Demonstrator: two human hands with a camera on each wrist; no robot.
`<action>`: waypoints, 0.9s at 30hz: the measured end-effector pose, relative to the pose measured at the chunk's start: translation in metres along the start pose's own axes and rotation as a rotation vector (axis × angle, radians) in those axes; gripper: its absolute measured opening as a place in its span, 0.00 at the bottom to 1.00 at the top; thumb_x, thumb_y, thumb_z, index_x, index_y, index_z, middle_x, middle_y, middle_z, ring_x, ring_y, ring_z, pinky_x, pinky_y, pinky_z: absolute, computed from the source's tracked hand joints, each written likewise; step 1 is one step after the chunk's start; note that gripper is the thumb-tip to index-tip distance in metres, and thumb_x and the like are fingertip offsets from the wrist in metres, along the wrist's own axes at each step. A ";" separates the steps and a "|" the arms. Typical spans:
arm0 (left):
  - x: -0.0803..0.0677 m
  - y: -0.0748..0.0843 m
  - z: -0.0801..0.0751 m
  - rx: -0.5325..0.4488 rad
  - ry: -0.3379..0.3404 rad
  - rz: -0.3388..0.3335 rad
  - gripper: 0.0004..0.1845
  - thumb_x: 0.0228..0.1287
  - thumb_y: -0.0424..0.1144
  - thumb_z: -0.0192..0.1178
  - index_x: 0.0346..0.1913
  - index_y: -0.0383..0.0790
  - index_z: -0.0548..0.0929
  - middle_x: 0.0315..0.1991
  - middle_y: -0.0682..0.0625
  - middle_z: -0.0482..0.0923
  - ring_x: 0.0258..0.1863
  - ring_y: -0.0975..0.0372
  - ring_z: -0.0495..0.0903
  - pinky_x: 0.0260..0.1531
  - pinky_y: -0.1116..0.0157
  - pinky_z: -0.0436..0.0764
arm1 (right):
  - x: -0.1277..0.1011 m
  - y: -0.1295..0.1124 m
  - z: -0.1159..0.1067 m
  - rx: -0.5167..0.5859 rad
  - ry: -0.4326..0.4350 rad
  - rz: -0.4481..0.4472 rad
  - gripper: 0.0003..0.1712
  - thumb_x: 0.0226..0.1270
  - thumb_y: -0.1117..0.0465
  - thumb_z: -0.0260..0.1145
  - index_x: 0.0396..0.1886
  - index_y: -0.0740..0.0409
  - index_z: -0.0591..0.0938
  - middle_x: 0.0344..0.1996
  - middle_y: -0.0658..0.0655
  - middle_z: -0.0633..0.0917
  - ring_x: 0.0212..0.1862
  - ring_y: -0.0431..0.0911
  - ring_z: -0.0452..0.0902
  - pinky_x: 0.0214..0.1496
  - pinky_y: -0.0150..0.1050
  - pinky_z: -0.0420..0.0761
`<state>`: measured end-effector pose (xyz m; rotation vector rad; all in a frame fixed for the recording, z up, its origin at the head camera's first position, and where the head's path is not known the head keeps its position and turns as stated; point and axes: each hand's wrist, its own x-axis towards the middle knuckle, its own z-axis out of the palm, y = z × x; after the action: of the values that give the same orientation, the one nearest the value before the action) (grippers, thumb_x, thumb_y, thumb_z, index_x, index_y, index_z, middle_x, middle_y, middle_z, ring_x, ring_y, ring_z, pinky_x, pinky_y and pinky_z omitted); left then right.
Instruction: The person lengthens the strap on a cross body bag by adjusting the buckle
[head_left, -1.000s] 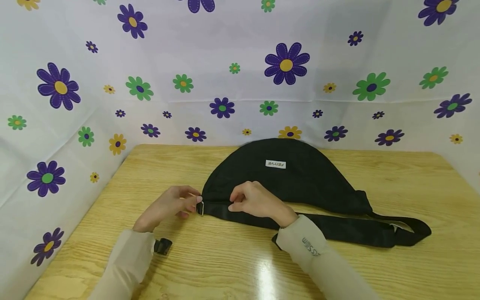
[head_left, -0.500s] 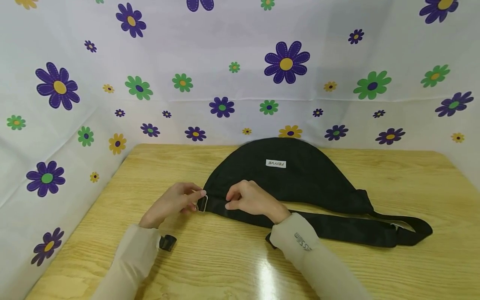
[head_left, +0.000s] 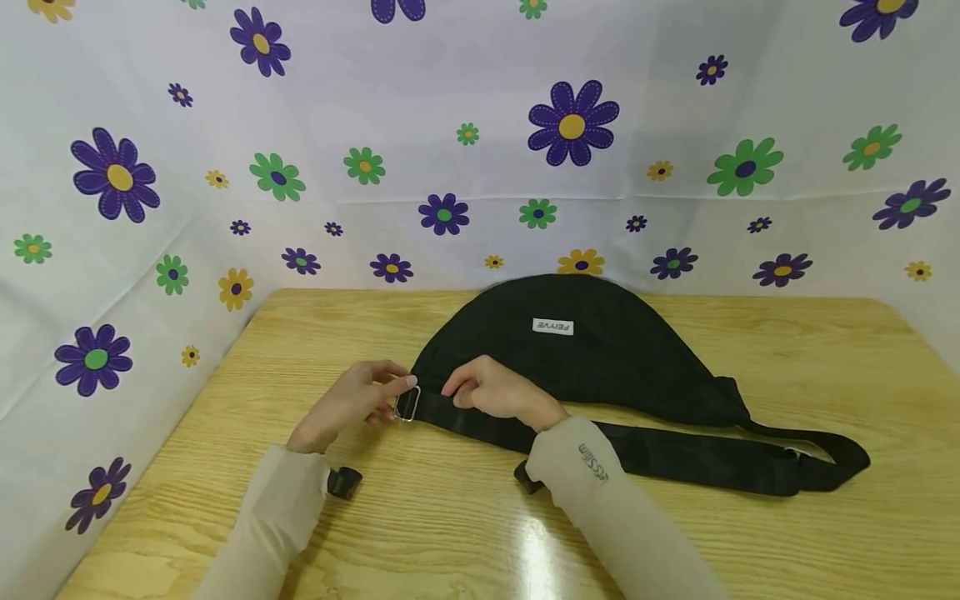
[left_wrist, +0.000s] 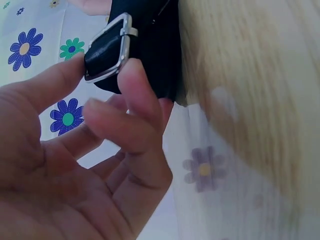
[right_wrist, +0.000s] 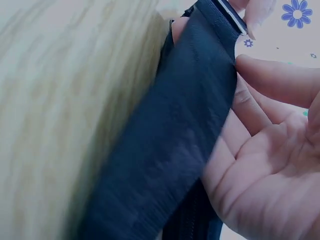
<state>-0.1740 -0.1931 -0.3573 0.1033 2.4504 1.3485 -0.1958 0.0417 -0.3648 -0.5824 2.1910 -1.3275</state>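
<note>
A black half-moon crossbody bag (head_left: 570,358) with a white label (head_left: 552,327) lies on the wooden table. Its wide black strap (head_left: 690,458) runs along the near side. At the strap's left end is a silver metal slide buckle (left_wrist: 122,50). My left hand (head_left: 348,408) pinches this buckle between thumb and fingers, the thumb at one edge and a fingertip at the other. Close by, my right hand (head_left: 502,392) grips the strap's edge. In the right wrist view, the thumb (right_wrist: 270,75) lies at the edge of the strap and the fingers reach behind it.
Behind the table (head_left: 315,333) hangs a white cloth (head_left: 480,83) printed with flowers, which also covers the left side. The strap loops round at the right end of the bag. Small black pieces (head_left: 343,482) sit at both cuffs.
Both hands have shifted slightly: the left a little right and away from me, the right a little left. The buckle has turned, showing more of its face.
</note>
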 end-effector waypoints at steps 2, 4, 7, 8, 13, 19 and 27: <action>0.000 -0.001 0.000 -0.007 0.007 0.009 0.21 0.77 0.43 0.58 0.61 0.30 0.78 0.37 0.44 0.78 0.25 0.58 0.79 0.26 0.66 0.77 | 0.001 0.000 0.001 0.014 0.006 0.008 0.15 0.71 0.75 0.58 0.52 0.69 0.84 0.39 0.57 0.84 0.42 0.46 0.75 0.53 0.42 0.77; 0.000 -0.001 0.000 -0.018 0.007 0.018 0.21 0.77 0.43 0.58 0.61 0.30 0.78 0.37 0.44 0.78 0.25 0.58 0.79 0.25 0.66 0.77 | 0.001 0.000 0.003 0.024 0.016 0.018 0.15 0.71 0.75 0.57 0.53 0.68 0.84 0.42 0.56 0.84 0.43 0.46 0.75 0.53 0.41 0.77; 0.001 -0.002 -0.001 -0.035 0.006 0.029 0.20 0.77 0.42 0.58 0.61 0.29 0.78 0.37 0.44 0.79 0.24 0.59 0.79 0.25 0.67 0.77 | 0.002 0.001 0.004 0.043 0.034 0.015 0.16 0.69 0.75 0.57 0.52 0.68 0.85 0.47 0.58 0.84 0.46 0.47 0.76 0.54 0.42 0.77; 0.001 -0.002 -0.002 -0.040 0.003 0.036 0.20 0.77 0.42 0.58 0.61 0.28 0.78 0.37 0.44 0.79 0.24 0.59 0.79 0.24 0.67 0.77 | 0.002 0.001 0.005 0.051 0.041 0.016 0.16 0.69 0.75 0.58 0.51 0.68 0.85 0.49 0.58 0.84 0.47 0.47 0.77 0.55 0.43 0.78; 0.000 -0.003 -0.005 -0.062 -0.013 0.065 0.20 0.77 0.40 0.58 0.61 0.27 0.78 0.40 0.42 0.80 0.27 0.59 0.81 0.25 0.67 0.80 | 0.003 0.006 0.005 0.101 0.056 0.009 0.15 0.69 0.74 0.58 0.51 0.68 0.85 0.48 0.58 0.84 0.50 0.49 0.78 0.58 0.45 0.78; 0.000 -0.007 -0.008 -0.087 -0.018 0.107 0.18 0.77 0.37 0.57 0.61 0.28 0.78 0.42 0.40 0.80 0.28 0.57 0.83 0.27 0.67 0.82 | 0.003 0.008 0.005 0.160 0.063 0.019 0.16 0.70 0.74 0.57 0.53 0.69 0.84 0.50 0.59 0.82 0.53 0.52 0.78 0.61 0.49 0.75; 0.001 -0.012 -0.009 -0.132 -0.033 0.215 0.14 0.76 0.30 0.56 0.57 0.27 0.82 0.42 0.42 0.81 0.29 0.55 0.83 0.28 0.65 0.84 | 0.002 0.011 0.003 0.230 0.079 0.030 0.16 0.70 0.72 0.59 0.54 0.67 0.84 0.53 0.58 0.82 0.56 0.51 0.75 0.65 0.52 0.71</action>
<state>-0.1771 -0.2066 -0.3634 0.3627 2.3696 1.5805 -0.1961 0.0430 -0.3763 -0.4135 2.0603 -1.5828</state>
